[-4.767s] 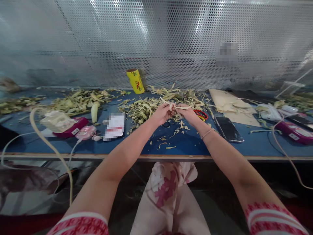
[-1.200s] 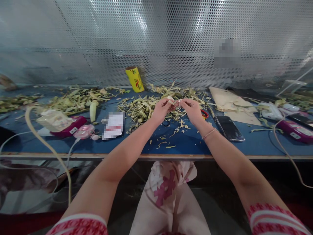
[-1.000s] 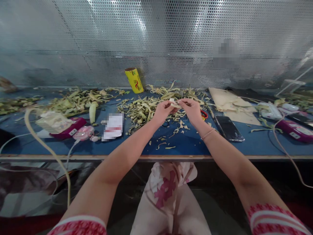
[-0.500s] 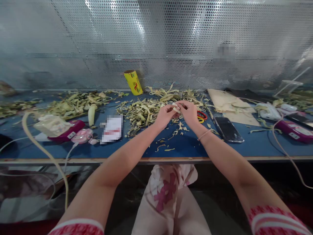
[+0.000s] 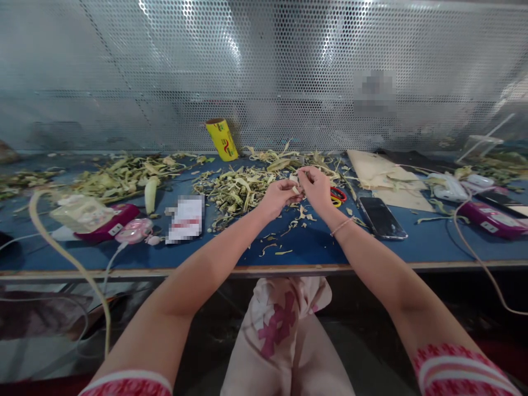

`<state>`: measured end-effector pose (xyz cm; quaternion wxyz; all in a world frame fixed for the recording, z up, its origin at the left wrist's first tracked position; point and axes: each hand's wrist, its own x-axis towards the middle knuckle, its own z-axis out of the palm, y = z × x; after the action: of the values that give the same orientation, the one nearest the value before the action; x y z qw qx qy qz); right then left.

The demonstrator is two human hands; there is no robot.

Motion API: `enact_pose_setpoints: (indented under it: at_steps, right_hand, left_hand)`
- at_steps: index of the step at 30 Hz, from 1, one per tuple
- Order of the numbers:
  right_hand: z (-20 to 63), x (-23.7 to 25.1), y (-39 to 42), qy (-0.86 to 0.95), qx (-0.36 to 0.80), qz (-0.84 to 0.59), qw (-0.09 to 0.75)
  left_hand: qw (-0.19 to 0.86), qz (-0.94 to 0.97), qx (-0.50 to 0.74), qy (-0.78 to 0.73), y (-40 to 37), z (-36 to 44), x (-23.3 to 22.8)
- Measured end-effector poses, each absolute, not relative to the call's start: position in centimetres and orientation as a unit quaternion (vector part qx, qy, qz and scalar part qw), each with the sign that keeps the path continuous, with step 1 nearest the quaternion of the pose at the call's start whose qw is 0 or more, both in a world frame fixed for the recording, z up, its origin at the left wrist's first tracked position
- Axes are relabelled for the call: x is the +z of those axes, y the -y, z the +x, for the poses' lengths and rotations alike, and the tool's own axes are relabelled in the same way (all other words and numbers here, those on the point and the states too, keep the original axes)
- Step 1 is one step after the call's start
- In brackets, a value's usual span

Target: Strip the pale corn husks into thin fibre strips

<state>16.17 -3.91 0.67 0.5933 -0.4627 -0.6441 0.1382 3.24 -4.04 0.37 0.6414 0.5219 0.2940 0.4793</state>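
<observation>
Pale, narrow plant strip (image 5: 296,190) | left grip (image 5: 278,199): pinching it; right grip (image 5: 315,188): cannot tell | likely light, soft, tearable; best held endwise

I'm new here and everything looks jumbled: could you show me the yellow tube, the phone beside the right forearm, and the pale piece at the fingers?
Yellow tube (image 5: 223,141): head view, middle of its printed side.
Phone (image 5: 381,218): head view, middle of its dark screen.
Pale piece (image 5: 296,190): head view, its visible part.

A phone (image 5: 381,218) lies near tan sheets (image 5: 365,168), a blurry container (image 5: 482,147), perhaps clear plastic, beyond.
</observation>
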Motion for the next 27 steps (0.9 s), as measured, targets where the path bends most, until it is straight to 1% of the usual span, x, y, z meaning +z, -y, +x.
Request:
enact_pose_setpoints:
  at_steps: [5,13,17,20,22,24,27]
  right_hand:
    - [16.3,0.8,4.0,0.656,0.117,-0.465,0.583]
    - [16.3,0.4,3.6,0.653,0.157,-0.452,0.587]
    - [16.8,0.8,3.5,0.659,0.183,-0.450,0.574]
    - [17.6,1.4,3.9,0.689,0.241,-0.441,0.522]
    - [18.1,1.8,4.2,0.706,0.324,-0.423,0.467]
    - [18.3,2.1,4.4,0.713,0.385,-0.398,0.431]
    - [18.3,2.1,4.4,0.711,0.398,-0.374,0.443]
  left_hand:
    - [0.626,0.549,0.466,-0.299,4.1,3.1,0.5]
    - [0.615,0.570,0.442,-0.319,4.7,3.2,0.9]
    - [0.640,0.547,0.432,-0.324,4.5,3.0,1.2]
    - [0.663,0.510,0.445,-0.318,3.9,2.5,1.4]
    - [0.671,0.493,0.454,-0.316,3.4,2.0,1.5]
    - [0.677,0.485,0.457,-0.314,3.1,1.6,1.6]
    - [0.684,0.479,0.453,-0.313,2.8,1.3,1.6]
